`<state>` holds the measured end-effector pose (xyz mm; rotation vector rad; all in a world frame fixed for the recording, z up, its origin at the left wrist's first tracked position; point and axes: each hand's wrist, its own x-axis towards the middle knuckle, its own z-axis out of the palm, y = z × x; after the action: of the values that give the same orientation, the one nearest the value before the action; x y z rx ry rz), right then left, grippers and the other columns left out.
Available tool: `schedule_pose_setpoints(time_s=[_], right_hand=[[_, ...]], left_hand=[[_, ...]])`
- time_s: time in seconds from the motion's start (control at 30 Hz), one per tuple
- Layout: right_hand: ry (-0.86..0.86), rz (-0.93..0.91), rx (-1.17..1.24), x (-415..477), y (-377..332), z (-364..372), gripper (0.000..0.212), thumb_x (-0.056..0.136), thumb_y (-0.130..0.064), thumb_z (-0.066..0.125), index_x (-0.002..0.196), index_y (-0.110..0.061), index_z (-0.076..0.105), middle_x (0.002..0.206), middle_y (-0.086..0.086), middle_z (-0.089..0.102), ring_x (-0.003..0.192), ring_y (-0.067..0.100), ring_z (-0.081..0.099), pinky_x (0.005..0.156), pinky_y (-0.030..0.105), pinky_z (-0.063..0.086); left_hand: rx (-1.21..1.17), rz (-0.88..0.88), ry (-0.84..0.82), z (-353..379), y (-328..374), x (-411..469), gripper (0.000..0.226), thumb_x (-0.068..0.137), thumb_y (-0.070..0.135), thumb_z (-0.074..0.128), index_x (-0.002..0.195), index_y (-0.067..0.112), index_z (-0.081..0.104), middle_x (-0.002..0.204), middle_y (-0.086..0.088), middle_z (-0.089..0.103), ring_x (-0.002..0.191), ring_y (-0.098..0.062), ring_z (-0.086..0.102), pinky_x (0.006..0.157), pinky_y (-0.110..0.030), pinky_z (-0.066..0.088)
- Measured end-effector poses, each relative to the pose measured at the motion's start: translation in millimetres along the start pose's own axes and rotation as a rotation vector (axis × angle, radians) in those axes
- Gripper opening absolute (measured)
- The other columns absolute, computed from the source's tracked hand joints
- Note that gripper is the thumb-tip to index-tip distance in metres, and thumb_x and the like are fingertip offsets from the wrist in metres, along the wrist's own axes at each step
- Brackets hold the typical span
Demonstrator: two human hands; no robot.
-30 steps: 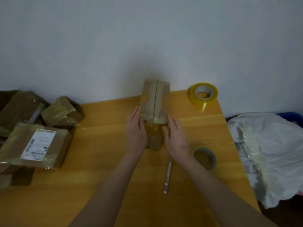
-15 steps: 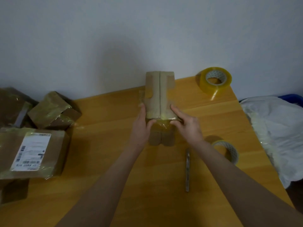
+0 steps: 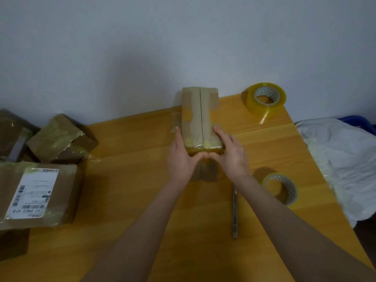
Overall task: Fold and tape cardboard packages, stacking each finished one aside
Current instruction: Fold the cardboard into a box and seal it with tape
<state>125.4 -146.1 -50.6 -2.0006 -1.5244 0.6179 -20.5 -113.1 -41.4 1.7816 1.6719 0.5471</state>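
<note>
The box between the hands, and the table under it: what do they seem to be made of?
The box looks like plain brown cardboard: matte, with a straight seam down its middle. A strip of tape over its near end looks like clear yellowish plastic, glossy and wrinkled. The table looks like wood or a wood-look laminate, orange-yellow and smooth with faint grain lines; I cannot tell which.

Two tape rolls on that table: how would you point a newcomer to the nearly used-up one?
Take the wooden table and follow its right edge toward the person. A thin tape roll lies flat there, right of the slim grey tool. Unlike the fat yellow roll at the far corner, it is mostly cardboard core.
</note>
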Motion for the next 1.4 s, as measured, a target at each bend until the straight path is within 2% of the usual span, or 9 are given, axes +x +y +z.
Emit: schedule_pose_setpoints(time_s=[0.2,0.37,0.57,0.67,0.8,1.0,1.1,1.23,1.4], right_hand=[[-0.036,-0.037,0.329,-3,18,-13,0.062,0.091,-0.014,0.063,0.139,-0.041,0.034,0.135,-0.011,0.050,0.123,0.011,0.052,0.101,0.006,0.032],[-0.181,0.159,0.546,0,7,-22,0.062,0.096,-0.035,0.054,0.151,-0.026,0.025,0.124,-0.012,0.048,0.114,0.008,0.049,0.096,0.025,0.043],[-0.298,0.293,0.750,0,15,-28,0.054,0.097,-0.039,0.050,0.147,-0.026,0.034,0.144,-0.005,0.044,0.129,0.018,0.046,0.106,0.035,0.042],[-0.305,0.369,0.706,5,0,-41,0.084,0.081,-0.061,0.054,0.151,-0.028,0.023,0.147,0.005,0.042,0.121,0.023,0.051,0.090,0.031,0.050],[-0.252,0.340,0.812,8,-21,-52,0.086,0.085,-0.036,0.067,0.153,-0.023,0.016,0.116,0.000,0.060,0.087,0.008,0.062,0.057,0.016,0.052],[-0.290,0.200,0.832,6,-56,-64,0.079,0.081,-0.022,0.076,0.147,-0.024,0.034,0.132,0.006,0.050,0.123,0.019,0.048,0.097,0.036,0.048],[-0.370,0.167,0.964,7,-76,-84,0.053,0.078,-0.045,0.066,0.124,-0.020,0.056,0.118,0.006,0.060,0.114,0.023,0.055,0.094,0.032,0.049],[-0.393,0.301,1.050,14,-92,-114,0.093,0.062,-0.083,0.050,0.125,-0.015,0.059,0.114,0.007,0.064,0.106,0.028,0.062,0.097,0.040,0.048],[-0.361,0.314,1.012,15,-86,-135,0.038,0.086,-0.054,0.058,0.111,-0.026,0.062,0.107,0.004,0.066,0.100,0.024,0.063,0.097,0.043,0.049]], left_hand=[[-0.044,0.088,-0.079,-13,-23,4,0.063,0.097,0.025,0.051,0.151,0.016,0.020,0.129,-0.011,0.058,0.115,-0.027,0.056,0.094,-0.029,0.042],[-0.344,-0.062,-0.261,-15,-3,1,0.075,0.090,0.062,0.026,0.153,0.026,0.010,0.157,0.003,0.024,0.143,-0.017,0.025,0.117,-0.040,0.022],[-0.466,-0.157,-0.245,-16,-2,0,0.055,0.102,0.042,0.032,0.152,0.022,0.021,0.153,0.009,0.027,0.141,-0.013,0.025,0.118,-0.039,0.020],[-0.538,-0.097,-0.250,-25,9,-12,0.048,0.103,0.023,0.036,0.149,0.019,0.027,0.148,0.011,0.032,0.136,-0.007,0.031,0.114,-0.026,0.024],[-0.604,-0.051,-0.185,-55,19,-17,0.056,0.091,0.013,0.044,0.146,0.020,0.037,0.145,0.001,0.044,0.131,-0.012,0.042,0.110,-0.035,0.036],[-0.582,0.019,-0.073,-98,37,-16,0.066,0.086,0.059,0.053,0.145,0.040,0.029,0.128,0.005,0.038,0.112,-0.005,0.046,0.097,-0.029,0.040],[-0.593,0.023,0.061,-114,37,-13,0.061,0.091,0.035,0.058,0.146,0.028,0.034,0.125,-0.003,0.038,0.108,-0.008,0.050,0.085,-0.016,0.044],[-0.545,0.122,-0.017,-122,26,-17,0.055,0.093,0.014,0.060,0.143,0.020,0.039,0.132,-0.001,0.047,0.121,-0.015,0.052,0.097,-0.027,0.046],[-0.615,0.102,-0.122,-118,42,-16,0.045,0.089,0.006,0.050,0.132,0.020,0.055,0.128,0.003,0.061,0.119,-0.012,0.055,0.098,-0.030,0.046]])
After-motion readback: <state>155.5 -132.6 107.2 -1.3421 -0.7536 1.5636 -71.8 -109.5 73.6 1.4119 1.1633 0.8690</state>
